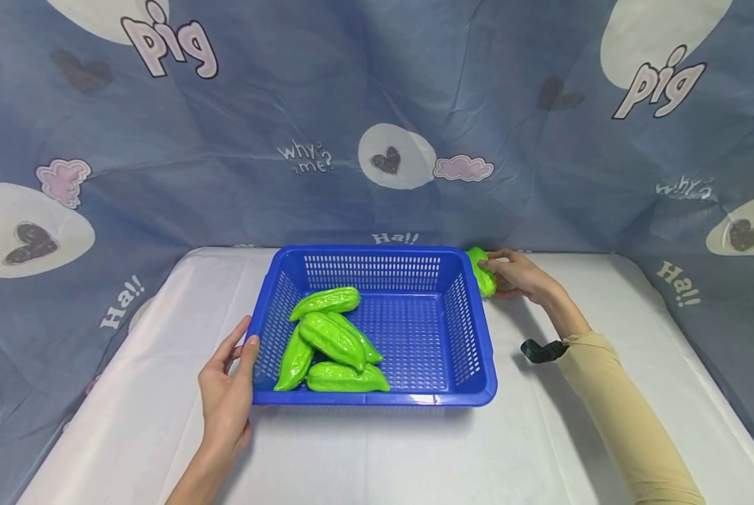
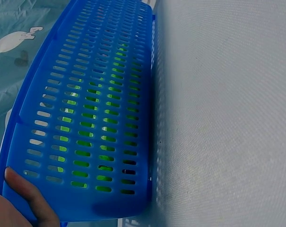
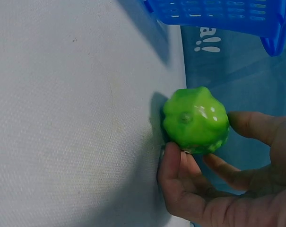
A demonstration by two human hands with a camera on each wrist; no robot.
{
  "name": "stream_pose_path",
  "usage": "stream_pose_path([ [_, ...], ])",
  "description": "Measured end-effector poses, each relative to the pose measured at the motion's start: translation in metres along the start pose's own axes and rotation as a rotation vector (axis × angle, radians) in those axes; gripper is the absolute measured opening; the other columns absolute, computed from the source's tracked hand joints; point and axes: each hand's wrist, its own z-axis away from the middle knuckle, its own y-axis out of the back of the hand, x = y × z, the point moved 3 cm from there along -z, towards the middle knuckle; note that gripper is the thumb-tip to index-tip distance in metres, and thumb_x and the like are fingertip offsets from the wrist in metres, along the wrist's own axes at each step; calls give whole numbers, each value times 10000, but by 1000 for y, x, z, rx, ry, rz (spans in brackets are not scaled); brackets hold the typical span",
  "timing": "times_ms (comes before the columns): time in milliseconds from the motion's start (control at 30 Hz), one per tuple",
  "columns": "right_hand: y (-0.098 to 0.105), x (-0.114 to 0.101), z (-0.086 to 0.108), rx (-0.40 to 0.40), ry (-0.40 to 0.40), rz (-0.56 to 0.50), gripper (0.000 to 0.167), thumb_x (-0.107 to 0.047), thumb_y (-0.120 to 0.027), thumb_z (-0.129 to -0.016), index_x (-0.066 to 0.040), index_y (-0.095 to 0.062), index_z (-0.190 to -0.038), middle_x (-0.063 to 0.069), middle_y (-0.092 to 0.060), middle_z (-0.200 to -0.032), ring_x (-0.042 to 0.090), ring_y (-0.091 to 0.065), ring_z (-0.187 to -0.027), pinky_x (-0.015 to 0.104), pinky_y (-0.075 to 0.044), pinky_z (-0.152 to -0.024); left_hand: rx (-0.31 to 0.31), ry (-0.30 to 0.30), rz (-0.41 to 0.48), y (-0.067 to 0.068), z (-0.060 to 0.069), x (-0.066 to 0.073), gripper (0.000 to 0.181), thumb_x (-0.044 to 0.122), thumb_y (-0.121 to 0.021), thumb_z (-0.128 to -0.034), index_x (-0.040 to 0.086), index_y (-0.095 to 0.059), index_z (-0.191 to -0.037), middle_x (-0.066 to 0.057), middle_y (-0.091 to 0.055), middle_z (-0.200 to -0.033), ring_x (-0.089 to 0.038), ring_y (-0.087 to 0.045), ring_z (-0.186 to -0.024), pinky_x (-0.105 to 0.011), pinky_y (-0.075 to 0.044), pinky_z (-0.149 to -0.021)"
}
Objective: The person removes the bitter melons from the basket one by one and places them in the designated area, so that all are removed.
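A blue perforated plastic basket [image 1: 436,398] stands on the white cloth. Several glossy, ridged green bitter melons [image 1: 332,340] lie heaped in its left half. My left hand [image 1: 224,389] is at the basket's left side, its thumb touching the rim's outer edge; in the left wrist view a finger [image 2: 31,196] lies against the outer wall, and the other fingers are partly hidden. Beyond the basket's right rim, my right hand [image 1: 518,275] holds another bitter melon [image 3: 195,120] between thumb and fingers, end-on to the right wrist camera and close to the cloth.
A white cloth [image 1: 364,456] covers the table, backed and flanked by a blue printed curtain [image 1: 238,182] with hearts and lettering. On the right wrist sits a dark band [image 1: 542,351], just past the beige sleeve [image 1: 629,421].
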Motion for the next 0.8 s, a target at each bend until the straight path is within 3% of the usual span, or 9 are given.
stream_pose_path([
  [200, -1, 0, 1, -2, -9, -3, 749, -375, -505, -1122, 22, -211, -1686, 223, -495, -1476, 292, -621, -1244, 526, -591, -1079, -2, 1, -2, 1, 0, -1, 458, 327, -607, -1110, 300, -577, -1567, 50, -506, -1147, -68, -416, -844, -208, -264, -465],
  [367, -2, 0, 2, -5, -4, -4, 754, -366, -502, -1120, 33, -201, -1685, 260, -483, -1520, 353, -600, -1321, 551, -576, -1098, -4, 13, 4, 1, 0, -1, 460, 324, -610, -1109, 300, -577, -1567, 43, -497, -1151, -40, -390, -719, -205, -276, -461],
  [633, -1, 1, 1, 6, 7, -19, 743, -352, -508, -1120, 50, -216, -1672, 157, -546, -1288, 177, -650, -1023, 447, -637, -985, -7, 8, 11, 1, 0, 0, 459, 328, -611, -1108, 294, -580, -1564, 55, -510, -1133, -53, -401, -768, -201, -285, -467],
  [800, -1, 1, 2, 14, 10, -20, 741, -351, -516, -1118, 50, -228, -1670, 154, -526, -1302, 189, -622, -1044, 458, -639, -988, -6, 5, 3, 1, 0, 1, 456, 321, -609, -1109, 292, -582, -1564, 42, -502, -1144, -26, -376, -660, -202, -295, -470],
])
